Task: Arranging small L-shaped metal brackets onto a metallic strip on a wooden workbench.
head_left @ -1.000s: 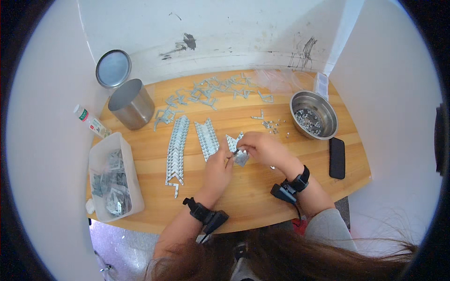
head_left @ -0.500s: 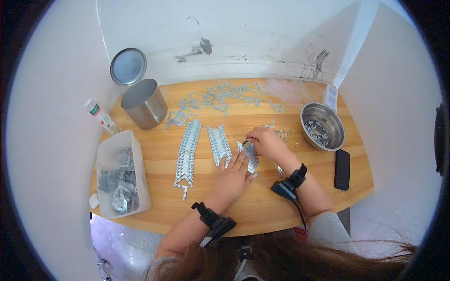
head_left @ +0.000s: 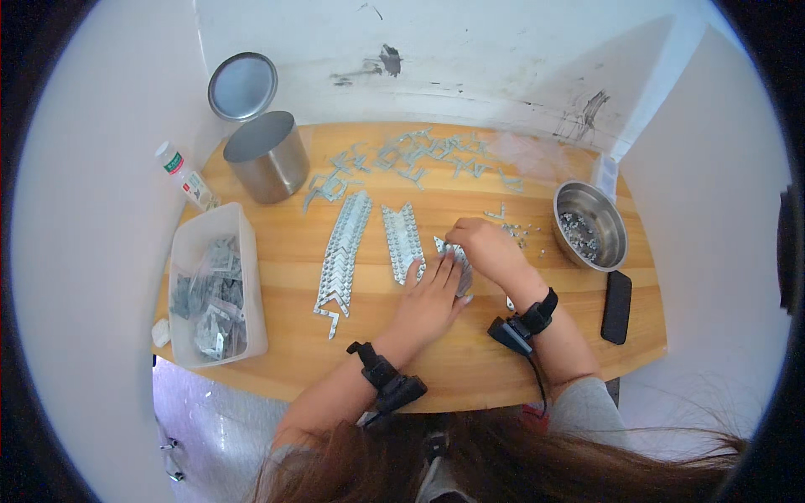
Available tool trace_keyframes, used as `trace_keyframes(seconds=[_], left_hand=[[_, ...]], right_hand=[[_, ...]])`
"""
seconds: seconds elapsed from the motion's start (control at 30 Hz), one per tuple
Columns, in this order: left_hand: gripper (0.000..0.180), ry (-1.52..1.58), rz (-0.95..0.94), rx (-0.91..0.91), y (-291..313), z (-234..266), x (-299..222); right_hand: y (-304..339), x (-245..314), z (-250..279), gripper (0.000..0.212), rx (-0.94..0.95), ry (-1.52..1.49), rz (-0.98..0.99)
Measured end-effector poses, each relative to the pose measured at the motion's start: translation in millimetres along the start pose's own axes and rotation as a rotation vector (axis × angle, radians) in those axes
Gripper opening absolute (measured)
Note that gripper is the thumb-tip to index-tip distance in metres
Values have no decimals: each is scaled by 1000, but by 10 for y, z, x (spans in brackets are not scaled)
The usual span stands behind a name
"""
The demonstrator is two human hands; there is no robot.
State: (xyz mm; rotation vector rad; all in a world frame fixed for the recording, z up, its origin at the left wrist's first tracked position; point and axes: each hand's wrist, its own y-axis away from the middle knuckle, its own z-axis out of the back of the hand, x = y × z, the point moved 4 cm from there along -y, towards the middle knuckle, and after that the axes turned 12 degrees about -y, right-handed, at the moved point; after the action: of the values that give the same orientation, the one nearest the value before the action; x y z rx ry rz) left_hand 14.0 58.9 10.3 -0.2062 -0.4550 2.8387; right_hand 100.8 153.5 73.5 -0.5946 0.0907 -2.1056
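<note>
My left hand [head_left: 433, 303] lies flat, fingers stretched over a small group of overlapping metal corner brackets [head_left: 465, 273] on the table. At the far end of that group my right hand [head_left: 489, 249] is closed in a pinch; its fingertips hide what they hold, if anything. To the left stands a short row of nested V-shaped brackets [head_left: 403, 241] dotted with small studs. Farther left is a longer row [head_left: 343, 251] of the same kind, with bent metal strips at its near end. Small metal bits [head_left: 524, 235] and an L-shaped bracket [head_left: 496, 214] lie beyond my right hand.
A steel bowl [head_left: 624, 239] with small metal bits and a black phone [head_left: 616, 308] are at right. Loose brackets [head_left: 411, 155] spread along the back. At left stand a plastic bin [head_left: 257, 293] of bagged metal parts, a steel canister [head_left: 272, 163], its lid [head_left: 243, 86] and a bottle [head_left: 186, 178].
The whole view has shifted slightly. My left hand still presses on the brackets, and my right hand stays pinched at their far end, turned a little more over them.
</note>
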Motion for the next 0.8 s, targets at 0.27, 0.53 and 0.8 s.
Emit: trace_keyframes(seconds=[0.27,0.53,0.8], left_hand=[[58,-60,-26,-39,-24,-70,4],[57,-73,-14,-45,-19,-56,2],[57,-65,-31,-48,-21,-70,8]], right_hand=[[-18,-118,-28,20,-10,-15,-10],[1,-139,-3,15,14,-17,-66],[-3,-123,28,9,-94,-98,-87]])
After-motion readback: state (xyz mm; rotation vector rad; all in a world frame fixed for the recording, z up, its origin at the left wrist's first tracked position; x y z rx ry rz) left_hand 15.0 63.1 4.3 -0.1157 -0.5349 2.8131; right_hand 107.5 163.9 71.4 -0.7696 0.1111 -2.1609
